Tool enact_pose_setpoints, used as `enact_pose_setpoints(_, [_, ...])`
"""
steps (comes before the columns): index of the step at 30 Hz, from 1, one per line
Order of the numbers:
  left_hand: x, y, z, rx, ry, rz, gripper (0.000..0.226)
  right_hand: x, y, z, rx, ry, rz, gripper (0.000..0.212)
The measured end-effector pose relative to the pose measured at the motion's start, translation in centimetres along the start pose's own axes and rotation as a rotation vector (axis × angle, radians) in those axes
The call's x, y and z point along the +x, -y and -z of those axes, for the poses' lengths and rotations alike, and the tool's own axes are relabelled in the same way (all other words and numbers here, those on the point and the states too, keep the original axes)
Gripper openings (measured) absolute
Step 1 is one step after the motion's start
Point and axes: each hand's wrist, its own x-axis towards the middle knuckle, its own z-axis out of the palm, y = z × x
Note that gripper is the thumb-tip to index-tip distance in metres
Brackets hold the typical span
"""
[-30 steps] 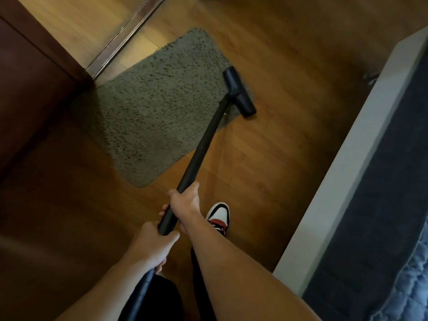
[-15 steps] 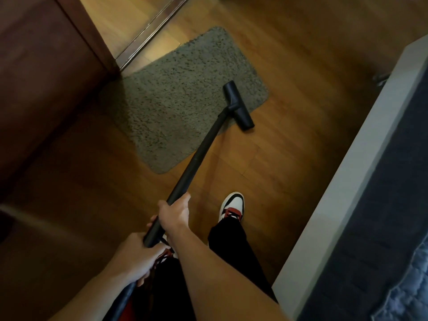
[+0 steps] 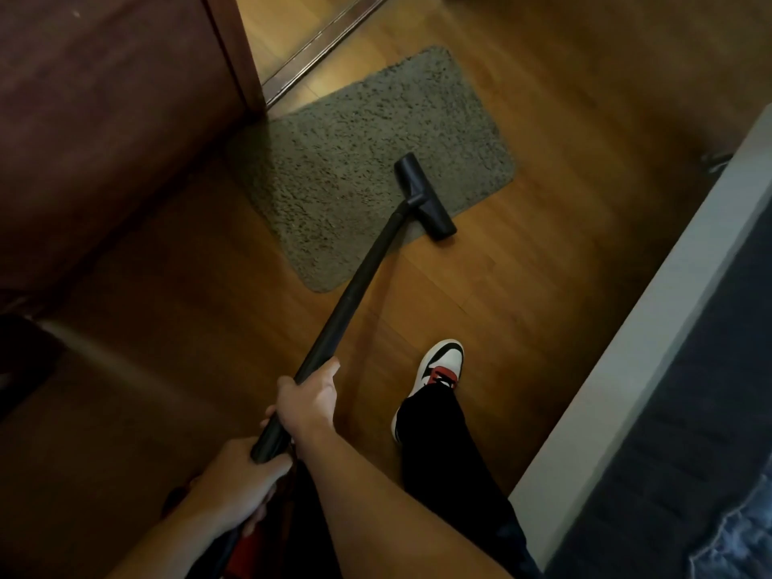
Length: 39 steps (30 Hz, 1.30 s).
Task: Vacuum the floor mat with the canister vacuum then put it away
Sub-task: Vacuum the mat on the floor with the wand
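From the head camera, the black vacuum wand (image 3: 355, 294) runs on a long slant from the lower left, near the person's body, up and to the right towards the floor mat (image 3: 355, 160). At its far end the flat nozzle (image 3: 424, 196) lies crosswise to the wand, its long axis pointing from upper left to lower right. Most of the nozzle rests on the mat's near right part, while its lower end pokes past the mat's edge onto the wooden floor (image 3: 522, 307). The grey-green shaggy mat lies at an angle, its long side rising to the right, with one corner close to the dark wooden panel (image 3: 104, 140) and the metal door track (image 3: 317, 43). The right hand (image 3: 311, 397) grips the wand higher up, fingers wrapped round the tube and thumb lying along it. The left hand (image 3: 240, 478) clasps the wand's near end, fingers curled round it, just behind the right hand. A white, black and red shoe (image 3: 443, 363) stands on the floor right of the wand, below the mat. A white-edged bed (image 3: 647, 328) fills the right side.
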Motion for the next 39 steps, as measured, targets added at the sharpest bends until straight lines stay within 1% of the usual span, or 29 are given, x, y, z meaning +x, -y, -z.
enact_pose_setpoints(2, [-0.2,-0.1,-0.6,-0.042,-0.013,0.002,0.024,0.2,-0.1,0.0,-0.049,-0.001,0.019,0.058])
enact_pose_setpoints(6, [0.3,-1.5,-1.8,-0.122,-0.055,0.006,0.025,1.2,1.4,0.9,-0.085,0.031,0.029,0.051])
enact_pose_setpoints(9, [1.1,-3.7,-2.5,-0.158,-0.075,-0.018,0.024,2.6,3.4,2.2,-0.095,0.043,0.042,0.051])
enact_pose_setpoints(17, [3.4,-12.4,-4.6,-0.146,-0.063,-0.064,0.026,6.6,10.3,7.6,-0.081,0.061,0.074,0.036])
enact_pose_setpoints(24, [5.0,-21.0,-7.7,-0.222,-0.107,-0.058,0.02,9.8,16.8,13.3,-0.085,0.079,0.109,0.037])
enact_pose_setpoints(27, [5.7,-24.0,-8.9,-0.254,-0.099,-0.057,0.017,11.3,19.0,15.3,-0.103,0.075,0.117,0.036])
enact_pose_setpoints(30, [6.6,-26.3,-9.7,-0.298,-0.082,-0.076,0.018,12.8,21.0,17.0,-0.123,0.063,0.134,0.041])
enact_pose_setpoints(35, [7.3,-28.1,-10.5,-0.319,-0.083,-0.11,0.017,13.4,22.9,18.2,-0.166,0.055,0.14,0.042])
enact_pose_setpoints(39, [6.6,-26.8,-9.5,-0.296,-0.067,-0.129,0.018,12.6,22.1,17.2,-0.122,0.048,0.113,0.042])
